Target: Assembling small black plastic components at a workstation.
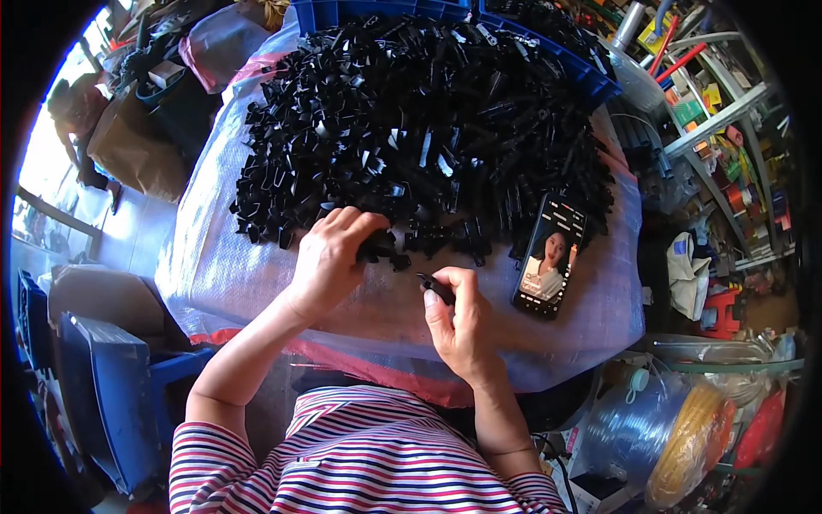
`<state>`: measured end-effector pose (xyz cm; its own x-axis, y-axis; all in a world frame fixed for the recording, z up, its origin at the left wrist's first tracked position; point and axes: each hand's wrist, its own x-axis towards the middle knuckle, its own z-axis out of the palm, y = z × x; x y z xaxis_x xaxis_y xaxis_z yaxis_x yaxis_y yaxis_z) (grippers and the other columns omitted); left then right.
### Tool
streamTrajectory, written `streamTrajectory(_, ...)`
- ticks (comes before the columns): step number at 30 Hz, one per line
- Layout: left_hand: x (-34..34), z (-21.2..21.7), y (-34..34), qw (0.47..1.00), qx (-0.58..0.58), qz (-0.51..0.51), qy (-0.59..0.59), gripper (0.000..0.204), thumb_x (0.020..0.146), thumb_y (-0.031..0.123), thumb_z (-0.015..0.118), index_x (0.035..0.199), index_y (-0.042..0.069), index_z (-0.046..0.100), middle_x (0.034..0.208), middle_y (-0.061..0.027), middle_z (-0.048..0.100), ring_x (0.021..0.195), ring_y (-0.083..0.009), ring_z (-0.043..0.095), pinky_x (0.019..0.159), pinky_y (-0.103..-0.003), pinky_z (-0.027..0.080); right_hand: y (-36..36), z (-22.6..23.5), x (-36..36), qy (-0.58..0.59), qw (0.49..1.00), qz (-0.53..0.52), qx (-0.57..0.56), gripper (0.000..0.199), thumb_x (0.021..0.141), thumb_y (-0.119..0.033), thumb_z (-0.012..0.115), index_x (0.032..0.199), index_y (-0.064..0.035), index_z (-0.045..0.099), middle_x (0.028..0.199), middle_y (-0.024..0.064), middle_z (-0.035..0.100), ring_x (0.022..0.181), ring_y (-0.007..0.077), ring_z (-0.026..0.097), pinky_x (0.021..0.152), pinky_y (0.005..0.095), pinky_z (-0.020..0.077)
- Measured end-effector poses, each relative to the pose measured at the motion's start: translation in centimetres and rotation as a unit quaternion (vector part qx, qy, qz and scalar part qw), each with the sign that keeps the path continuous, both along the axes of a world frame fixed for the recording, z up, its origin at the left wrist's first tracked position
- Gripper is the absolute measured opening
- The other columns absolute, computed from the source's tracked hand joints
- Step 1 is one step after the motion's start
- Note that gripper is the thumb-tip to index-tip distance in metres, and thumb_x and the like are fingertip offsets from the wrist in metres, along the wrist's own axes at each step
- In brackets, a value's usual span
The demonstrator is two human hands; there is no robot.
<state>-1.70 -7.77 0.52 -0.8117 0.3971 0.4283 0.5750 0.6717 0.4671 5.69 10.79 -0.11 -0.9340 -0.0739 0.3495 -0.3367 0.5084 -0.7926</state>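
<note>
A big heap of small black plastic parts (385,111) covers the far and middle portion of the table. My left hand (330,257) is at the near edge of this heap, its fingers curled down among the parts. Its fingertips are hidden, so what they hold cannot be made out. To the right and a bit nearer to me, my right hand (460,321) pinches one small black plastic part (438,289) between thumb and forefinger. Several loose parts (445,238) lie between the two hands, along the heap's front.
A phone (548,257) with its screen lit lies right of my right hand. White woven sheeting (205,257) covers the table. Blue crates (385,8) stand at the back. On the right are crowded shelves (719,120) and wrapped tubing coils (642,428); a blue chair (111,385) stands left.
</note>
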Motion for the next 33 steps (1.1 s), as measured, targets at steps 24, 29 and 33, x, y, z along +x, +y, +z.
streamTrajectory(24, 1.2, 0.7, -0.8, 0.956, 0.241, -0.030, -0.167, 0.046, 0.072, -0.012, 0.058, 0.115, 0.005, 0.055, 0.083, -0.0062, 0.065, 0.077, -0.0120, 0.062, 0.075, -0.025, 0.047, -2.2, 0.8, -1.9, -0.006, 0.997, 0.034, -0.070, 0.041, 0.077, -0.007, 0.068, 0.115, -0.0033, 0.053, 0.090, 0.0078, 0.060, 0.076, 0.0122, 0.059, 0.061, 0.0225, 0.0478)
streamTrajectory(29, 1.7, 0.9, -0.4, 0.953, 0.257, -0.049, -0.156, 0.044, 0.072, -0.011, 0.059, 0.113, 0.004, 0.055, 0.081, -0.0061, 0.064, 0.077, -0.0124, 0.062, 0.074, -0.025, 0.047, -2.8, 0.1, -2.9, 0.060, 0.997, 0.054, -0.008, 0.041, 0.073, -0.006, 0.071, 0.111, -0.0041, 0.056, 0.089, 0.0050, 0.060, 0.073, 0.0104, 0.059, 0.052, 0.0205, 0.0431)
streamTrajectory(33, 1.6, 0.7, -0.4, 0.943, 0.291, -0.018, -0.164, 0.034, 0.073, -0.010, 0.059, 0.105, 0.001, 0.056, 0.080, -0.0056, 0.063, 0.078, -0.0111, 0.060, 0.073, -0.024, 0.047, -2.6, 0.1, -2.7, 0.029, 0.998, 0.026, -0.058, 0.039, 0.073, -0.006, 0.071, 0.108, -0.0036, 0.057, 0.090, 0.0063, 0.060, 0.075, 0.0126, 0.060, 0.052, 0.0211, 0.0432)
